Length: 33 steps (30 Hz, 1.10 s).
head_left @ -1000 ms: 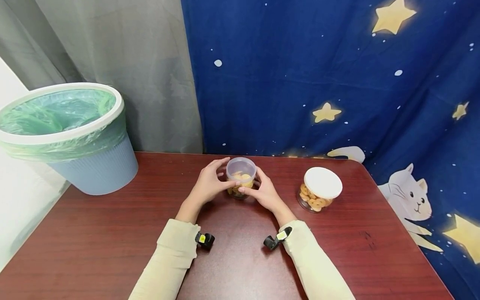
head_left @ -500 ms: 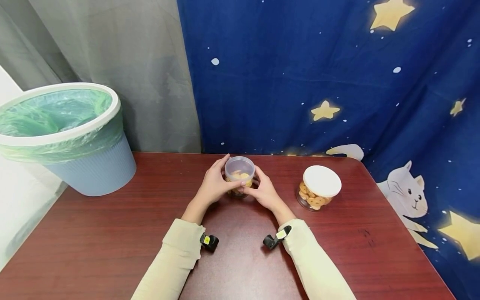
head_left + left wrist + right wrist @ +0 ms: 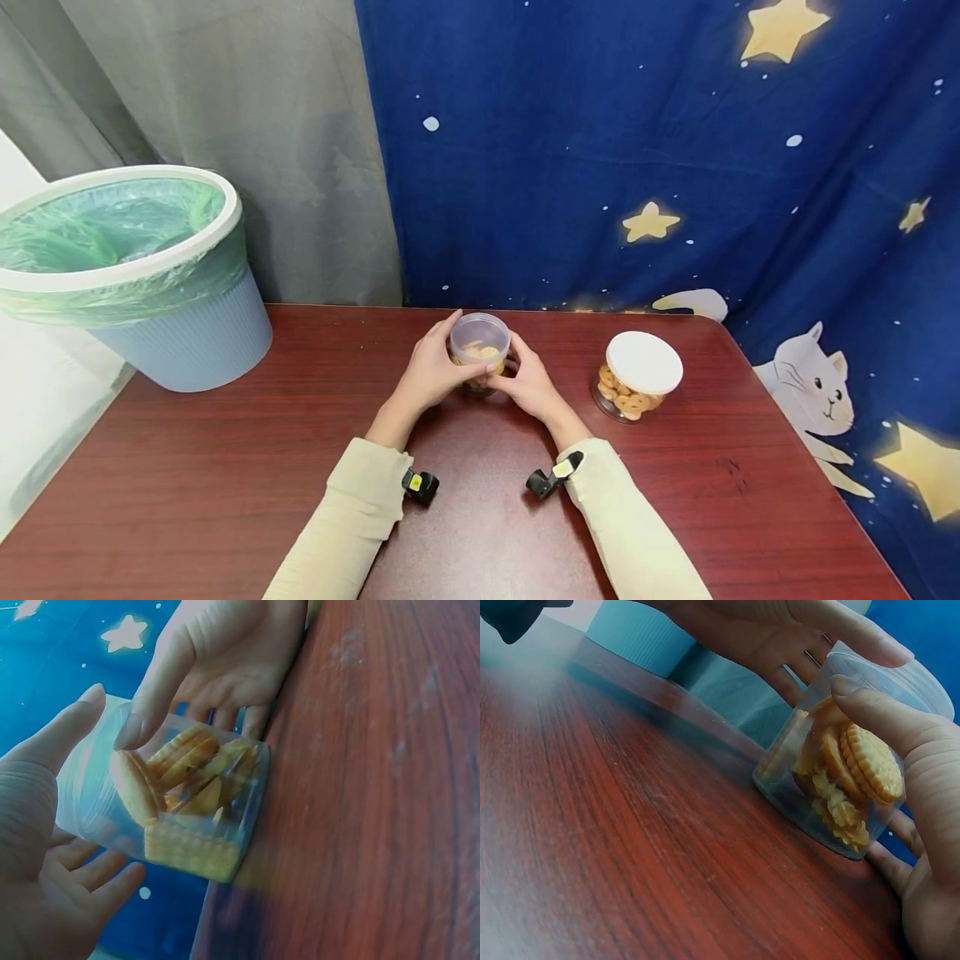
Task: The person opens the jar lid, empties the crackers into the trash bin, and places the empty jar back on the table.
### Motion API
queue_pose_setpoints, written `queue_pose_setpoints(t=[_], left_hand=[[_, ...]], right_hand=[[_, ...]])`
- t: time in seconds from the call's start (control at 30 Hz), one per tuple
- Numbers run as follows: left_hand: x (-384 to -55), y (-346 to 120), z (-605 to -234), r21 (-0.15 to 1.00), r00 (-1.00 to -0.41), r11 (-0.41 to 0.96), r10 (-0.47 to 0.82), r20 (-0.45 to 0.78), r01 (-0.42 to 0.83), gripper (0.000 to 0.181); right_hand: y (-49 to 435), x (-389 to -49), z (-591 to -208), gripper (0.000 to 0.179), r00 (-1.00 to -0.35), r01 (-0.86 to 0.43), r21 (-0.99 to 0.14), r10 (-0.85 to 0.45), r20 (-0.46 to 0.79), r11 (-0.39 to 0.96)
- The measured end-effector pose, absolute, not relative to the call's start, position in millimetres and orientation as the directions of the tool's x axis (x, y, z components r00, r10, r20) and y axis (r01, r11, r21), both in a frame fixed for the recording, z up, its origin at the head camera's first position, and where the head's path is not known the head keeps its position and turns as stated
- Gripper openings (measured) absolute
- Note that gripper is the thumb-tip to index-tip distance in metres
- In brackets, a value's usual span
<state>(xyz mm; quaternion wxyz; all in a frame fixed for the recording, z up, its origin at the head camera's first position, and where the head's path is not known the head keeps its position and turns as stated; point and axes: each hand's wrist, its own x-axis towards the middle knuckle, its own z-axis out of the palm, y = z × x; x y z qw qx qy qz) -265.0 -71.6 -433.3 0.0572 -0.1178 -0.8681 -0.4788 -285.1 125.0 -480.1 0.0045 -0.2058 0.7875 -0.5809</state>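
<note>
Dark red-brown wood-grain table (image 3: 225,500), glossy with a light patch in the near middle, dark scuffs (image 3: 733,477) toward the right. Gray curtain (image 3: 262,125) behind on the left, navy star-print curtain (image 3: 525,167) on the right with a printed cat (image 3: 817,387) past the table's right edge. Light-blue ribbed trash bin (image 3: 202,346) on the far-left corner, white rim, green plastic liner (image 3: 112,229) folded over it. White-lidded jar (image 3: 626,408) of small ring-like cookies stands to the right, well apart from the hands. Clear plastic jar (image 3: 480,330) is upright at the far middle of the table, near the back edge, base on the wood, between the hands. Straight see-through wall, slightly cloudy toward the top; can't tell if a clear lid covers it. Roughly the lower part is filled: round scalloped crackers (image 3: 877,765), a rectangular ridged cracker (image 3: 191,849) flat to the wall, crinkled pieces (image 3: 840,806). Left hand (image 3: 431,367) grasps it from the left, right hand (image 3: 534,390) from the right; thumbs on the near side, fingers curved around the sides. Fingertips on the far side partly hidden.
</note>
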Motion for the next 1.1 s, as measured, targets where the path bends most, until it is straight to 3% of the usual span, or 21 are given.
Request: queue_pose_setpoints(t=[0.4,0.67,1.1], left_hand=[[-263,-79,-428,0.781,-0.949,0.540,0.199,0.244,0.314,0.099],[-262,-81,-427,0.746,-0.949,0.587,0.210,0.233,0.313,0.097],[-258,-87,-418,0.718,-0.950,0.622,0.222,0.220,0.311,0.091]], right_hand=[[123,-264,-447,0.074,-0.899,-0.354,-0.901,-0.357,0.254,0.252],[124,-283,-477,0.079,-0.905,-0.343,-0.909,-0.342,0.252,0.237],[125,-284,-482,0.076,-0.910,-0.331,-0.916,-0.334,0.246,0.226]])
